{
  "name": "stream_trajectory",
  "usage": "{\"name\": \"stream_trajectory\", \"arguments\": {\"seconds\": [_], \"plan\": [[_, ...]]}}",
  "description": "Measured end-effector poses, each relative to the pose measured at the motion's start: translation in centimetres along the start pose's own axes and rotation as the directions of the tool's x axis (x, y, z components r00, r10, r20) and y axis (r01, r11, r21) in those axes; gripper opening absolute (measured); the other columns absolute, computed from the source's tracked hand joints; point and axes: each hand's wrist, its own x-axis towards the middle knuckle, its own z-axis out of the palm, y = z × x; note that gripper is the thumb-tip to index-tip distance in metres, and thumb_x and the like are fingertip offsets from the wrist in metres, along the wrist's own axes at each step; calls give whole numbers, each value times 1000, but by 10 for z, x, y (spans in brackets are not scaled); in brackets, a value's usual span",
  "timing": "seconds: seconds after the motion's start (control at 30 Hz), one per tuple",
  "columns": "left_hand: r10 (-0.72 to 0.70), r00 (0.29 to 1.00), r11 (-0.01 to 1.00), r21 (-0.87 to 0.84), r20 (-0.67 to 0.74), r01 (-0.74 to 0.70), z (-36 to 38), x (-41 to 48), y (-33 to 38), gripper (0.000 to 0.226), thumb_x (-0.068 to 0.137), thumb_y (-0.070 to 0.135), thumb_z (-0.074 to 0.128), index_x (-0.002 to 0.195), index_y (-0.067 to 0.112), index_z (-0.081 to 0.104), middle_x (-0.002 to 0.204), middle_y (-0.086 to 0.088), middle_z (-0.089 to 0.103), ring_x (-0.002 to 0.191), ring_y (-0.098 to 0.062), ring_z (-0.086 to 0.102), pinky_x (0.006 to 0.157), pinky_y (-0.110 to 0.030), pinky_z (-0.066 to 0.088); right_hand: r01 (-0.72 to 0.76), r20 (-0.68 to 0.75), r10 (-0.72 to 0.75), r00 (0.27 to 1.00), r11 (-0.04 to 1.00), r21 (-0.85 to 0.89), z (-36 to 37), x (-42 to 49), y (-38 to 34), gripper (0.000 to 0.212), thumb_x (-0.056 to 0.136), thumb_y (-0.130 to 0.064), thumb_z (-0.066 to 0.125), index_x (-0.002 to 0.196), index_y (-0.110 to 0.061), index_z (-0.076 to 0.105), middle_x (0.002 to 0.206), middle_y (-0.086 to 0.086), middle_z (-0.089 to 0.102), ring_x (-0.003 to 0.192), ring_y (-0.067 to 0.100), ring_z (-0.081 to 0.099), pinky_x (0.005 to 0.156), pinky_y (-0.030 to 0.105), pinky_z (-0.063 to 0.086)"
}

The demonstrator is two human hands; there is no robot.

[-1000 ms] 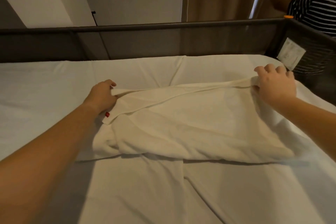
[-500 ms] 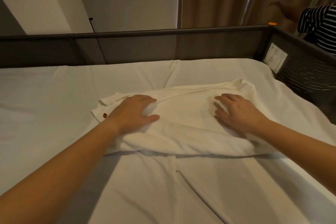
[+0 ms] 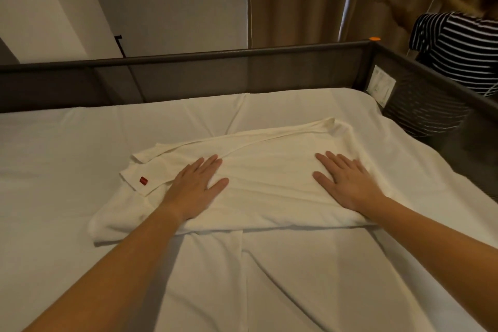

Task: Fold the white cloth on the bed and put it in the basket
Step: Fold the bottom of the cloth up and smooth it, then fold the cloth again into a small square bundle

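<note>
The white cloth (image 3: 269, 170) lies folded over once on the bed (image 3: 67, 148), a wide cream strip with a small red tag (image 3: 143, 180) at its left end. My left hand (image 3: 196, 186) rests flat on the cloth's left half, fingers apart, palm down. My right hand (image 3: 345, 180) presses flat on the right half in the same way. Neither hand grips the fabric. No basket is in view.
A dark mesh rail (image 3: 188, 73) runs along the bed's far side and down the right side (image 3: 420, 94). Behind the right rail stands a person in a striped top (image 3: 463, 48). Brown curtains (image 3: 296, 0) hang at the back. The near sheet is creased.
A second ago both hands held the cloth's far corners. They laid the edge down, let go, and now lie flat on the cloth, with fingers spread wider than half a second ago.
</note>
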Motion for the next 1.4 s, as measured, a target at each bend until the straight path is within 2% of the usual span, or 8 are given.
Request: {"name": "stream_trajectory", "arguments": {"seconds": [0.17, 0.33, 0.53, 0.7, 0.87, 1.1, 1.3, 1.4], "plan": [[-13, 999, 1000, 26, -35, 14, 3, 2, 4, 68, 104, 67, 30, 166, 39, 22, 173, 24, 10, 161, -8, 9, 130, -38, 8, 16, 46, -16, 999, 1000, 17, -5, -1, 3, 70, 106, -67, 19, 169, -37, 8, 178, -3, 12, 163, 24, 13, 131, 47, 6], [19, 989, 998, 60, -147, -11, -5, 12, 30, 62, 105, 60, 37, 160, 34, 40, 171, 11, 29, 160, -15, 20, 130, -42, 8, 40, -53, -39, 998, 999, 9, -27, -16, 21, 63, 108, -57, 35, 163, -27, 33, 169, 2, 37, 154, 26, 34, 128, 44, 23], [67, 991, 978, -187, -114, -87, -13, 60, 120, 38, 102, 34, 60, 138, 28, 68, 145, -3, 65, 136, -26, 57, 115, -34, 40, -154, -83, 156, 984, 987, 41, -54, -39, 44, 63, 105, -50, 50, 161, -26, 34, 161, 3, 43, 143, 29, 45, 119, 48, 37], [140, 987, 944, -290, -75, -156, -12, 111, 189, 27, 98, 29, 69, 125, 25, 73, 126, 2, 74, 115, -20, 69, 102, -31, 52, -342, 69, 337, 939, 897, 281, -63, -45, 67, 71, 101, -44, 65, 159, -20, 34, 149, 10, 57, 130, 30, 59, 108, 41, 49], [220, 974, 937, -265, -62, -229, -3, 150, 247, 42, 97, 18, 69, 138, 27, 65, 140, 1, 65, 124, -26, 63, 108, -37, 50, -429, 194, 383, 903, 828, 361, -64, -44, 83, 71, 95, -49, 72, 150, -14, 46, 146, 9, 59, 117, 24, 58, 94, 32, 45], [370, 928, 924, -84, -40, -372, 19, 185, 292, 79, 94, -2, 68, 157, 39, 42, 165, 0, 34, 145, -31, 41, 116, -43, 45, -466, 330, 356, 874, 804, 368, -62, -39, 94, 47, 84, -51, 81, 100, -9, 66, 94, 4, 69, 80, 19, 60, 64, 27, 44], [392, 911, 878, 243, 132, -413, 37, 194, 323, 57, 102, 10, 58, 144, 48, 57, 171, 3, 25, 153, -34, 20, 123, -54, 22, -463, 398, 308, 864, 798, 387, -60, -38, 101, 45, 83, -44, 85, 77, -18, 49, 77, 1, 55, 68, 17, 50, 59, 27, 38], [389, 914, 871, 275, 118, -407, 42, 195, 329, 46, 100, 12, 58, 133, 44, 63, 159, 2, 41, 148, -33, 25, 117, -53, 24, -441, 400, 279, 873, 801, 404, -59, -39, 106, 46, 81, -45, 86, 76, -15, 51, 75, 4, 55, 67, 20, 50, 62, 28, 38]]}}
